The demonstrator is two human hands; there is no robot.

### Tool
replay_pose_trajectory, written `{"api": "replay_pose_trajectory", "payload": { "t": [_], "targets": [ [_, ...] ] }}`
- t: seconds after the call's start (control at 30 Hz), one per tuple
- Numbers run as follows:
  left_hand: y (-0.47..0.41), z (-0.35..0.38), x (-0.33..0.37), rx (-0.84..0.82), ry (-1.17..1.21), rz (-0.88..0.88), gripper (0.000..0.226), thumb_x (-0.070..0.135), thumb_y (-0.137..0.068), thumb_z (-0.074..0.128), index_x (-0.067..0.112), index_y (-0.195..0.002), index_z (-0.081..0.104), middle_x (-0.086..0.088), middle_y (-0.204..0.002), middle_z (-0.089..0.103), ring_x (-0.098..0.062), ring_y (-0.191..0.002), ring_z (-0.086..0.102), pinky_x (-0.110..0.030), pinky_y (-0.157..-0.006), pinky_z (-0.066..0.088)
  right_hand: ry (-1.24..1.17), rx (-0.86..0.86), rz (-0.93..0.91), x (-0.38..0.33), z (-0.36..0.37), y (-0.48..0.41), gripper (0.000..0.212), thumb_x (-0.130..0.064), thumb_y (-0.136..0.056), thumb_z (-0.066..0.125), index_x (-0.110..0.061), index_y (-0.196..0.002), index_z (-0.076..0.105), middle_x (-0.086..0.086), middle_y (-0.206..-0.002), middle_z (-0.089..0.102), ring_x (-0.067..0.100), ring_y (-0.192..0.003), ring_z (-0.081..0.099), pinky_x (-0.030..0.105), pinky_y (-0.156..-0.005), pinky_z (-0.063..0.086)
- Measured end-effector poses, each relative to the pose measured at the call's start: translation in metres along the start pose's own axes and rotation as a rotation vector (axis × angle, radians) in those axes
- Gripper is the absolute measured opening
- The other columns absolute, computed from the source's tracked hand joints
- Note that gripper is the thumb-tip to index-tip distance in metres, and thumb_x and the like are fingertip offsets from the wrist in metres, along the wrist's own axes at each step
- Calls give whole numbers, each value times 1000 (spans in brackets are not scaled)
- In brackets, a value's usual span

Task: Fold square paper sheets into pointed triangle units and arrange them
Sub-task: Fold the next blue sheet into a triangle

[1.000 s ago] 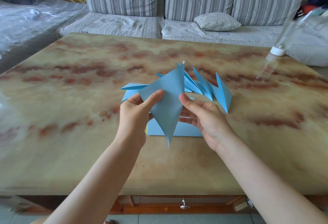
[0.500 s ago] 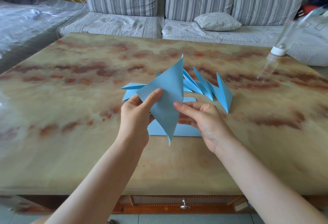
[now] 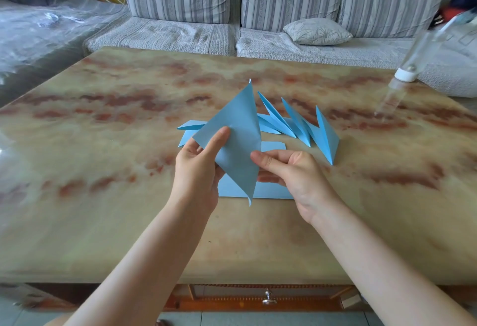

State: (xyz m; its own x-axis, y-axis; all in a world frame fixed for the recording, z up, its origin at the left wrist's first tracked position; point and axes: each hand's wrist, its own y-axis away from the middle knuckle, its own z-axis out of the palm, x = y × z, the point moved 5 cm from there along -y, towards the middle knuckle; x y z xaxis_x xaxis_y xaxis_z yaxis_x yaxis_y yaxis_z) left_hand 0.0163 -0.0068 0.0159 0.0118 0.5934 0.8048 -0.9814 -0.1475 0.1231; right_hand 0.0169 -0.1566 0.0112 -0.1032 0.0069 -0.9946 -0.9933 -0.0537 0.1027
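Observation:
A blue paper sheet (image 3: 238, 134), folded into a long pointed shape, stands upright above the table. My left hand (image 3: 198, 171) pinches its left corner, thumb on the front face. My right hand (image 3: 291, 173) touches its right edge with the fingertips, fingers loosely apart. Behind the sheet, several finished blue triangle units (image 3: 299, 125) lie in a row on the table, points up and away. A stack of flat blue sheets (image 3: 271, 189) lies under my hands, partly hidden.
The marble-patterned table (image 3: 103, 145) has a front edge with a drawer knob (image 3: 269, 297) below. An upturned clear plastic bottle (image 3: 410, 67) stands at the far right. A striped sofa (image 3: 232, 16) with a cushion runs behind the table.
The sheet has turned and risen slightly in my left hand. My right hand has slid down its right edge and loosened its pinch to a fingertip touch.

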Motion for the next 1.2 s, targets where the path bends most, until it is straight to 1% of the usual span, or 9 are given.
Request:
{"api": "replay_pose_trajectory", "payload": {
  "t": [0.13, 0.3, 0.47, 0.6, 0.7, 0.8, 0.93, 1.07, 1.2],
  "targets": [
    [-2, -2, 0, 15, -5, 3, 12, 13, -90, 62, 12, -101, 66, -3, -93, 71, -15, -78, 68, -24, -68, 57, 4, -55, 28, 2, 3, 2, 30, -30, -74, 73, -4, -89, 75, 8, -87, 76, 18, -78, 72, 26, -78, 58],
    [-1, -3, 1, 27, 2, 0, 11, 13, -90, 63, 12, -100, 66, -3, -91, 71, -15, -77, 68, -21, -64, 56, 48, -61, 18, 2, 4, 2, 15, -18, -80, 73, -5, -86, 75, 7, -84, 76, 15, -73, 69, 23, -77, 57],
    [0, -4, 2, 44, 29, 10, 19, 13, -90, 62, 10, -109, 64, -4, -97, 70, -15, -81, 67, -21, -67, 56, 54, -85, 17, 2, 5, 3, 12, -20, -81, 73, -8, -83, 75, 5, -83, 76, 13, -72, 69, 23, -76, 57],
    [-3, -6, 6, 56, 48, 10, 15, 14, -91, 61, 12, -106, 64, -1, -89, 71, -12, -74, 67, -20, -63, 56, 87, -142, 30, 5, 8, 6, 23, -20, -81, 73, 0, -92, 74, 15, -92, 74, 34, -92, 68, 31, -86, 56],
    [-3, -7, 4, 64, 78, -16, 18, 14, -90, 62, 12, -109, 64, -1, -91, 72, -12, -76, 67, -21, -68, 57, 96, -135, 29, 4, 8, 4, 25, -20, -80, 74, 3, -92, 74, 19, -93, 73, 40, -99, 64, 36, -92, 54],
    [-3, -8, 5, 68, 86, -3, 11, 13, -91, 61, 13, -101, 65, 2, -82, 73, -10, -71, 68, -20, -64, 56, 81, -158, 35, 4, 11, 6, 25, -20, -82, 72, 2, -93, 73, 16, -91, 74, 35, -96, 68, 34, -89, 55],
    [-3, -9, 11, 87, 108, 22, 7, 12, -92, 60, 14, -96, 65, 4, -77, 73, -7, -66, 68, -18, -59, 54, 114, -228, 43, 3, 15, 10, 24, -22, -85, 69, 0, -93, 73, 9, -88, 76, 19, -88, 71, 32, -87, 53],
    [0, -10, 11, 91, 89, 15, 9, 12, -91, 61, 13, -99, 66, 4, -79, 72, -8, -67, 68, -17, -61, 54, 157, -267, 71, 2, 16, 13, 24, -21, -85, 69, 0, -94, 74, 8, -89, 76, 18, -93, 71, 35, -90, 51],
    [-1, -11, 15, 128, 89, 29, 6, 12, -91, 62, 14, -95, 65, 6, -71, 72, -6, -60, 67, -16, -55, 52, 192, -285, 87, 4, 16, 15, 25, -19, -82, 73, 4, -93, 72, 9, -86, 76, 10, -85, 70, 35, -88, 50]
  ]
}}
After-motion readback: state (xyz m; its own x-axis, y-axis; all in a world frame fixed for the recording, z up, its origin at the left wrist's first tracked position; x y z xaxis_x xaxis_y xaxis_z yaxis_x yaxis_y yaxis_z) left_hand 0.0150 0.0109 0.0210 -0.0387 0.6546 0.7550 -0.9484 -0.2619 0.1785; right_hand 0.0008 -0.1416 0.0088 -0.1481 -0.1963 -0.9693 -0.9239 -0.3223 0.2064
